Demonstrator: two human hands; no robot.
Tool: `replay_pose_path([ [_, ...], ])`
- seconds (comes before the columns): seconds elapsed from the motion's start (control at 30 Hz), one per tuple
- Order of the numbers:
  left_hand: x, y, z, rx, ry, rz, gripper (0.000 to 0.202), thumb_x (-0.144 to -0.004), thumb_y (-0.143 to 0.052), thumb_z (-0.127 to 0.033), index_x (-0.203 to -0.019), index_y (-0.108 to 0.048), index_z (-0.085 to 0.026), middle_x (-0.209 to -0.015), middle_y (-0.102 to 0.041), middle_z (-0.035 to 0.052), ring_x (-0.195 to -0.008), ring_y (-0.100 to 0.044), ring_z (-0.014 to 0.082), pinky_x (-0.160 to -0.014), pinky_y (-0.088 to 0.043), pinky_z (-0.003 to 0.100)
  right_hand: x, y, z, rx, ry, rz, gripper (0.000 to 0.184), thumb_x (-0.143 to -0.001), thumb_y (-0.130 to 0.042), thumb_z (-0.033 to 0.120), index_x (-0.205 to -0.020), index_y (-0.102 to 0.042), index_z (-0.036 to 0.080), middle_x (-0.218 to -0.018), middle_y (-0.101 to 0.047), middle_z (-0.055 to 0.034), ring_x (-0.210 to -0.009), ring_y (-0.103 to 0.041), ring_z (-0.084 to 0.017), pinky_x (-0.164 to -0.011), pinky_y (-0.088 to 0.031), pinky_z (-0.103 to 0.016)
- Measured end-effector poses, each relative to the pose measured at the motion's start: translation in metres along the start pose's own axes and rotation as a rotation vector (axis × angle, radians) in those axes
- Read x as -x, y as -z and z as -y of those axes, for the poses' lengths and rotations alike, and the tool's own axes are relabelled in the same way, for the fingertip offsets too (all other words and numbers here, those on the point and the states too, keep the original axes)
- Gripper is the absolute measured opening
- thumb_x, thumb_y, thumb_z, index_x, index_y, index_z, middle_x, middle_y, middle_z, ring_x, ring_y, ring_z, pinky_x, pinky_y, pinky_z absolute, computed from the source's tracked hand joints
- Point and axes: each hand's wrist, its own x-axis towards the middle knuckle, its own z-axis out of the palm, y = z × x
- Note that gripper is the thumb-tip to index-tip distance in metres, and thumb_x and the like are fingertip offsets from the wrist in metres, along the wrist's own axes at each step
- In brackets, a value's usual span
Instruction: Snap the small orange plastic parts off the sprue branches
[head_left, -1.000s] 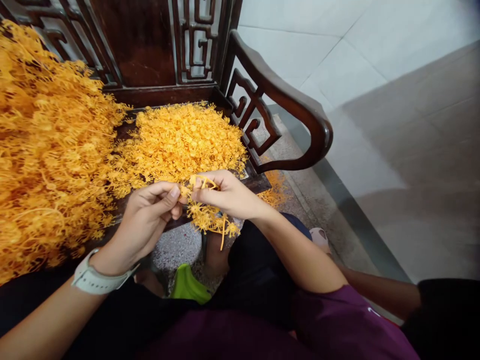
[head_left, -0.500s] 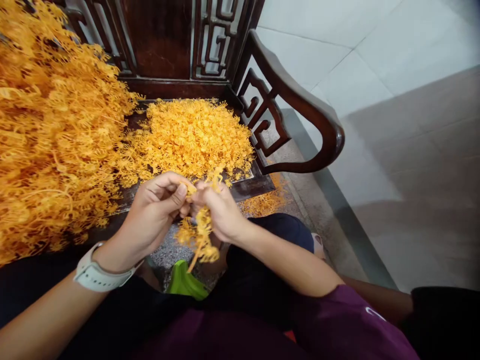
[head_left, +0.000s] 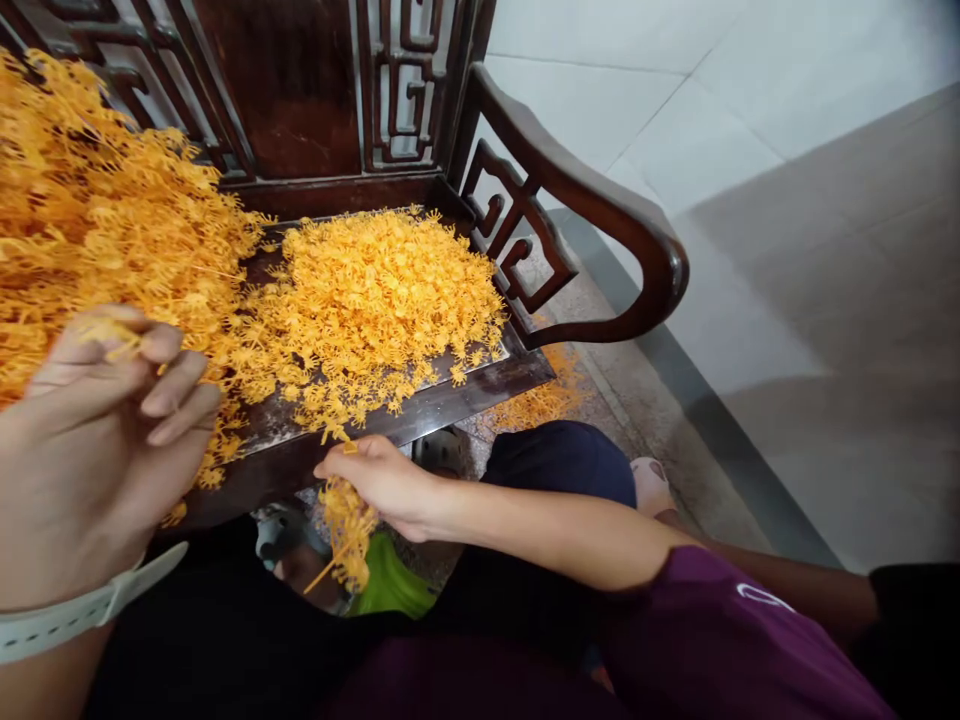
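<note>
My left hand (head_left: 105,450), with a pale watch strap (head_left: 67,620) at the wrist, is raised at the left with curled fingers. Between its thumb and fingers is a small orange flower-like piece (head_left: 112,335), slightly blurred. Just off the seat's front edge, my right hand (head_left: 394,485) grips an orange sprig of flower-like pieces (head_left: 349,525) that dangles below the fingers. A loose heap of small orange flower pieces (head_left: 390,290) lies right beyond it. Behind my left hand rises a larger tangled pile of orange sprigs (head_left: 135,220).
The dark carved wooden bench (head_left: 442,400) bears both piles, and its curved armrest (head_left: 585,200) stands at the right. Orange scraps (head_left: 544,385) lie on the floor beneath. A bright green object (head_left: 394,580) is between my legs. Another person's arm (head_left: 795,590) shows at the right.
My hands, close together before, have parted. The left swung left and toward me with a small orange piece; the right moved a little left and down, still holding the sprig.
</note>
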Motion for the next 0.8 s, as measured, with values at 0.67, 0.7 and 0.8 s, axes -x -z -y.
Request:
replay_pose_path([
  [0.67, -0.005, -0.014, 0.071, -0.258, 0.539, 0.318, 0.058, -0.101, -0.062, -0.070, -0.124, -0.078, -0.020, -0.113, -0.078, 0.0132, -0.095, -0.073, 0.0260, -0.080, -0.061, 0.034, 0.023, 0.029, 0.055, 0.024, 0.308, -0.043, 0.025, -0.089, -0.074, 0.044, -0.098, -0.067, 0.022, -0.085, -0.060, 0.0012, -0.063, -0.044, -0.010, -0.054, -0.029, -0.025],
  [0.7, -0.002, -0.015, 0.072, -0.234, 0.595, 0.337, 0.054, -0.099, -0.066, -0.068, -0.122, -0.078, -0.021, -0.106, -0.078, 0.0115, -0.085, -0.071, 0.0225, -0.073, -0.060, 0.031, 0.023, 0.035, 0.063, 0.071, 0.306, -0.039, 0.026, -0.090, -0.073, 0.045, -0.099, -0.066, 0.022, -0.085, -0.059, 0.0014, -0.062, -0.042, -0.010, -0.052, -0.027, -0.025],
  [0.8, 0.003, -0.016, 0.075, -0.229, 0.690, 0.379, 0.038, -0.094, -0.081, -0.052, -0.109, -0.076, -0.018, -0.096, -0.078, 0.0086, -0.062, -0.057, 0.0106, -0.059, -0.052, 0.021, 0.024, 0.049, 0.085, 0.388, 0.443, -0.054, 0.026, -0.094, -0.073, 0.046, -0.095, -0.066, 0.022, -0.081, -0.055, 0.0021, -0.064, -0.040, -0.011, -0.055, -0.029, -0.026],
])
